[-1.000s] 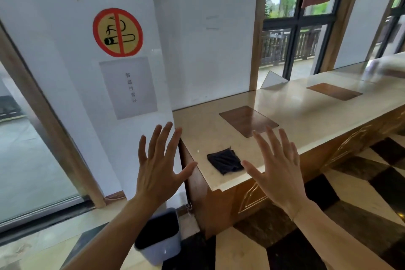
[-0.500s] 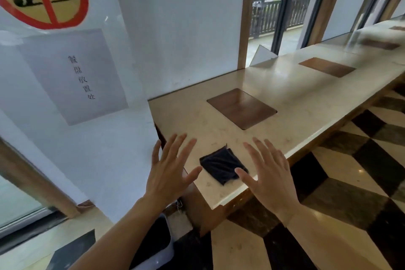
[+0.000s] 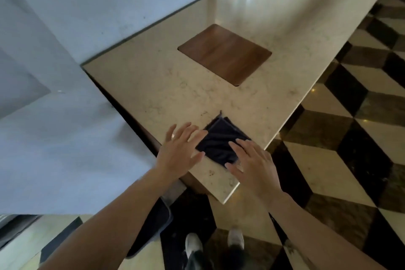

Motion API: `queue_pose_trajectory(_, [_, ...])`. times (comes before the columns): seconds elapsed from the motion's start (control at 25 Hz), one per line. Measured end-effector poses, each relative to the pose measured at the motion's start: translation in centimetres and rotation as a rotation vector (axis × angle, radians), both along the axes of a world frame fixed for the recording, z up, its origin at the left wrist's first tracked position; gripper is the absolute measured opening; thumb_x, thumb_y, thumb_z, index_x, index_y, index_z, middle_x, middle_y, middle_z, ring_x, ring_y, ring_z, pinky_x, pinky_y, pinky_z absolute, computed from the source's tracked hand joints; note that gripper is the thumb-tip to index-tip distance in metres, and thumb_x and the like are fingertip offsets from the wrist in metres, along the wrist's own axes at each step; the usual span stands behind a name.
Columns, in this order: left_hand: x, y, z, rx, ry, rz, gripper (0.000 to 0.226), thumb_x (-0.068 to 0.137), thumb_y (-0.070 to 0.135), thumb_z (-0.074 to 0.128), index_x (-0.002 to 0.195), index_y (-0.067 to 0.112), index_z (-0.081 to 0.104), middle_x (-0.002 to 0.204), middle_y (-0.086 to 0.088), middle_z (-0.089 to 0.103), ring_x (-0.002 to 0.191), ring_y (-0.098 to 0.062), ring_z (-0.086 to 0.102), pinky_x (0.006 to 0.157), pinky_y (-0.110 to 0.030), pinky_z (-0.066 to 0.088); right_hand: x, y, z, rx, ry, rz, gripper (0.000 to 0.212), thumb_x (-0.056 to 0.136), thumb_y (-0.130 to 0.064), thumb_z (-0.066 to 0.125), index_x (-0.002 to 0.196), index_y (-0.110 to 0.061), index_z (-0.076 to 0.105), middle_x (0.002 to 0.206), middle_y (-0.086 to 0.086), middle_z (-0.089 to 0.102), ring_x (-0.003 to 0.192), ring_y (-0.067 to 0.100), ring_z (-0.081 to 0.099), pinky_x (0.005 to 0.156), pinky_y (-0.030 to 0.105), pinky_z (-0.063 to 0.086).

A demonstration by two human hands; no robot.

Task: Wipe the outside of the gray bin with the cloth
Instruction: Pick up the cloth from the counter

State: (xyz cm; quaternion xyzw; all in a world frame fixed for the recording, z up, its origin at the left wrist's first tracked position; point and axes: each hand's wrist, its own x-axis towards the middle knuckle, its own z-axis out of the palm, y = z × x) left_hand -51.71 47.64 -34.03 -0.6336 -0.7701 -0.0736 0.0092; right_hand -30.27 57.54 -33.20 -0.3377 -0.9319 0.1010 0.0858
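Observation:
A dark folded cloth [image 3: 219,141] lies near the front corner of the beige stone counter [image 3: 175,85]. My left hand [image 3: 178,151] hovers spread open just left of the cloth, fingertips at its left edge. Over the cloth's right corner my right hand [image 3: 252,164] is spread flat, fingers resting on or just above it. The gray bin [image 3: 160,219] stands on the floor below the counter's corner, mostly hidden by my left forearm; only part of its rim and dark inside shows.
A white wall [image 3: 65,138] runs along the left beside the bin. Wooden inlay panels [image 3: 223,52] sit in the counter top. The checkered floor [image 3: 350,138] spreads to the right. My shoes [image 3: 192,247] stand close to the counter's corner.
The view has tilted down and closer to the counter. Both hands have dropped from raised in the air to the cloth, one on each side of it.

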Motion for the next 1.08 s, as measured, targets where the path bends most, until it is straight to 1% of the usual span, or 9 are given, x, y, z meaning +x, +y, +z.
queue_pose_trajectory(0.28, [-1.0, 1.5, -5.1, -0.155, 0.024, -0.127, 0.045, 0.091, 0.04, 0.056, 0.135, 0.03, 0.052, 0.141, -0.003, 0.051, 0.137, -0.028, 0.037, 0.113, -0.052, 0.022, -1.4, 1.7, -5.8, -0.021, -0.155, 0.094, 0.058, 0.088, -0.045, 0.069, 0.135, -0.013, 0.06, 0.137, 0.013, 0.061, 0.128, 0.034, 0.055, 0.101, 0.05, 0.045])
queue_pose_trajectory(0.4, [-1.1, 1.9, -5.9, -0.094, 0.017, -0.165, 0.037, 0.09, 0.031, 0.062, 0.126, 0.026, 0.061, 0.133, -0.004, 0.059, 0.13, -0.029, 0.048, 0.107, -0.051, 0.035, -1.5, 1.9, -6.7, 0.026, -0.185, 0.115, 0.057, 0.09, -0.047, 0.065, 0.137, -0.015, 0.059, 0.141, 0.011, 0.059, 0.13, 0.034, 0.053, 0.104, 0.05, 0.043])
queue_pose_trajectory(0.52, [-1.1, 2.4, -6.7, 0.051, 0.104, -0.239, 0.028, 0.084, 0.016, 0.069, 0.111, 0.021, 0.071, 0.118, -0.003, 0.068, 0.115, -0.027, 0.061, 0.096, -0.043, 0.048, -1.6, 2.1, -7.0, 0.113, -0.173, 0.144, 0.049, 0.092, -0.041, 0.067, 0.132, -0.013, 0.063, 0.135, 0.013, 0.064, 0.123, 0.036, 0.059, 0.102, 0.05, 0.047])
queue_pose_trajectory(0.68, [-0.8, 2.9, -7.0, 0.161, 0.196, -0.303, 0.028, 0.085, 0.004, 0.052, 0.099, 0.015, 0.073, 0.11, -0.004, 0.071, 0.104, -0.023, 0.067, 0.082, -0.038, 0.054, -1.8, 2.2, -6.9, 0.171, -0.171, 0.163, 0.038, 0.094, -0.03, 0.065, 0.127, -0.012, 0.068, 0.13, 0.014, 0.067, 0.118, 0.036, 0.064, 0.097, 0.05, 0.049])
queue_pose_trajectory(0.76, [-0.5, 2.9, -6.8, 0.131, 0.113, -0.256, 0.025, 0.085, 0.004, 0.054, 0.1, 0.014, 0.072, 0.114, -0.005, 0.07, 0.108, -0.023, 0.065, 0.085, -0.038, 0.053, -2.1, 2.2, -6.2, 0.126, -0.122, 0.117, 0.031, 0.094, -0.027, 0.066, 0.121, -0.014, 0.071, 0.124, 0.01, 0.071, 0.113, 0.033, 0.067, 0.096, 0.05, 0.05])
queue_pose_trajectory(0.84, [-0.3, 2.9, -6.3, 0.114, -0.023, -0.19, 0.02, 0.089, 0.01, 0.06, 0.107, 0.013, 0.068, 0.121, -0.004, 0.068, 0.116, -0.021, 0.061, 0.093, -0.038, 0.048, -2.4, 2.6, -5.0, 0.032, 0.004, 0.061, 0.022, 0.094, -0.023, 0.066, 0.114, -0.015, 0.074, 0.109, 0.005, 0.077, 0.099, 0.027, 0.073, 0.092, 0.048, 0.053])
queue_pose_trajectory(0.96, [-0.1, 3.2, -4.1, 0.116, -0.264, -0.079, 0.025, 0.1, 0.022, 0.041, 0.117, 0.015, 0.058, 0.122, -0.003, 0.066, 0.115, -0.019, 0.058, 0.098, -0.032, 0.039, -2.7, 3.1, -2.4, -0.147, 0.175, -0.035, 0.015, 0.098, -0.02, 0.059, 0.108, -0.02, 0.071, 0.081, -0.004, 0.072, 0.066, 0.015, 0.067, 0.064, 0.028, 0.054])
queue_pose_trajectory(1.04, [0.0, 3.7, -1.6, 0.159, -0.429, -0.021, 0.025, 0.1, 0.024, 0.036, 0.112, 0.013, 0.056, 0.1, -0.005, 0.068, 0.092, -0.021, 0.062, 0.078, -0.026, 0.041, -3.3, 3.3, -0.3, -0.268, 0.239, -0.119, 0.013, 0.101, -0.025, 0.052, 0.102, -0.027, 0.064, 0.074, -0.008, 0.065, 0.059, 0.009, 0.06, 0.052, 0.023, 0.047])
queue_pose_trajectory(1.08, [0.0, 3.9, -0.2, 0.185, -0.508, 0.002, 0.024, 0.099, 0.025, 0.036, 0.108, 0.013, 0.054, 0.086, -0.003, 0.064, 0.077, -0.021, 0.061, 0.066, -0.025, 0.036, -3.7, 3.3, 0.8, -0.337, 0.28, -0.165, 0.012, 0.1, -0.027, 0.05, 0.098, -0.031, 0.06, 0.075, -0.008, 0.065, 0.062, 0.009, 0.061, 0.053, 0.025, 0.049])
